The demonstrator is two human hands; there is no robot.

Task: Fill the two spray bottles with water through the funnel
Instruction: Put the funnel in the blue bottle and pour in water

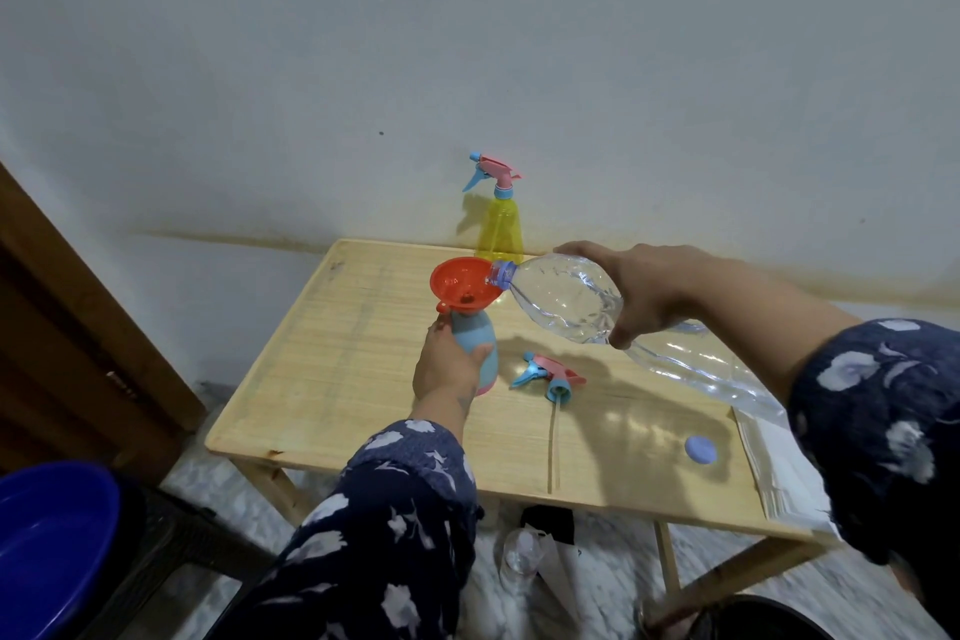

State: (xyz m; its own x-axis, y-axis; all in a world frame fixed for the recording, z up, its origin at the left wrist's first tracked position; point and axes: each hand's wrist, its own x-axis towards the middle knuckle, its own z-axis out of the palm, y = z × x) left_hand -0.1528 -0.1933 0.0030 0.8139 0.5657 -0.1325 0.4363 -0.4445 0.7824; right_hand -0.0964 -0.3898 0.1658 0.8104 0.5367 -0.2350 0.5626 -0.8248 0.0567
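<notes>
Clear plastic forms the large water bottle (571, 299), gripped around its body by the right hand (641, 294) with fingers over the top and thumb underneath. The bottle is tilted, its blue-ringed neck resting over the rim of the orange funnel (462, 286). The funnel is seated in the mouth of the blue spray bottle (475, 335), which stands on the wooden table (322, 379); the left hand (449, 366) wraps its fingers around the lower body of this bottle. Just beside it lies a detached pink-and-blue spray head (550, 374) with its dip tube. A yellow spray bottle (500, 224), spray head fitted, stands at the table's far edge by the wall. A blue cap (701, 450) lies near the right forearm, beside a stack of white paper (774, 473).
</notes>
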